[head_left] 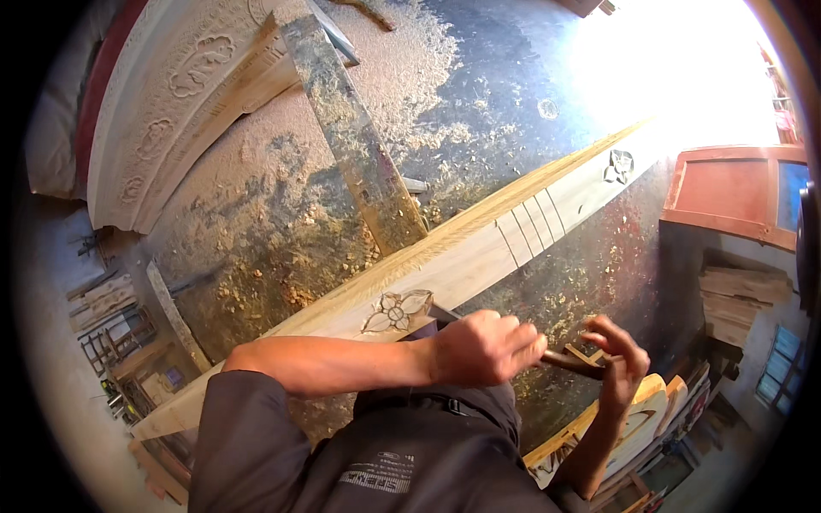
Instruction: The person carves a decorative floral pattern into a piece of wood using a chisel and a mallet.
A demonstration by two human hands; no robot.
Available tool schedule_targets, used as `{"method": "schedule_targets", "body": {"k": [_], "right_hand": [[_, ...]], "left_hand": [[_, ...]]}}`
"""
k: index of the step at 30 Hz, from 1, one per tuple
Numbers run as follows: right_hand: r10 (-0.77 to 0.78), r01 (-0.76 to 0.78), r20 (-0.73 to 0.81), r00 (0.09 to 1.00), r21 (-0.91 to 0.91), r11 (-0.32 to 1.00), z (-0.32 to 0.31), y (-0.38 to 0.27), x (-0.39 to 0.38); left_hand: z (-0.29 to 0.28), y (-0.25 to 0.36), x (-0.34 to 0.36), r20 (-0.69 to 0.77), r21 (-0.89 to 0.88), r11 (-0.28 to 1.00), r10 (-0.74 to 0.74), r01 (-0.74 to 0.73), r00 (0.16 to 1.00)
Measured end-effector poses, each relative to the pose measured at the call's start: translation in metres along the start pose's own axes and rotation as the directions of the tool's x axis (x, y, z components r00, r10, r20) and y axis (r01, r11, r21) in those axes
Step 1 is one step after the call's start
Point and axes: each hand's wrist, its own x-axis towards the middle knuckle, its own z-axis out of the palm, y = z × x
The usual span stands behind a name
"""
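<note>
My left hand (487, 349) is closed around a carving chisel (571, 363) with a dark handle. The chisel's metal blade points left, toward a carved flower (396, 310) on a long pale wooden beam (466, 265). Whether the tip touches the wood I cannot tell. At the far end of the handle is my right hand (623, 359), its palm against or close to the butt and its fingers bent but apart. Several cut lines cross the beam farther right, and a second carved flower (619, 167) lies near its far end.
A plank (351, 128) runs from the beam to a large carved curved panel (158, 128) at the upper left. Sawdust and chips (256, 274) cover much of the dark floor. Wooden pieces (637, 419) stand close by my right forearm; a reddish panel (727, 192) leans at right.
</note>
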Motion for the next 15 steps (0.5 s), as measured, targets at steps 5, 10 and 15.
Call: {"method": "schedule_targets", "body": {"k": [5, 10, 15], "right_hand": [[-0.103, 0.207, 0.251, 0.963, -0.436, 0.876, 0.024, -0.053, -0.017], [-0.027, 0.173, 0.276, 0.961, -0.519, 0.837, 0.022, -0.075, -0.046], [-0.139, 0.256, 0.27, 0.953, -0.467, 0.846, 0.033, -0.072, -0.044]], "left_hand": [[-0.002, 0.01, -0.01, -0.043, -0.011, 0.994, 0.106, -0.106, 0.993], [0.001, 0.012, -0.009, -0.062, -0.185, 0.969, 0.155, -0.163, 0.986], [-0.01, 0.006, -0.009, -0.066, -0.241, 0.955, 0.161, -0.173, 0.985]]}}
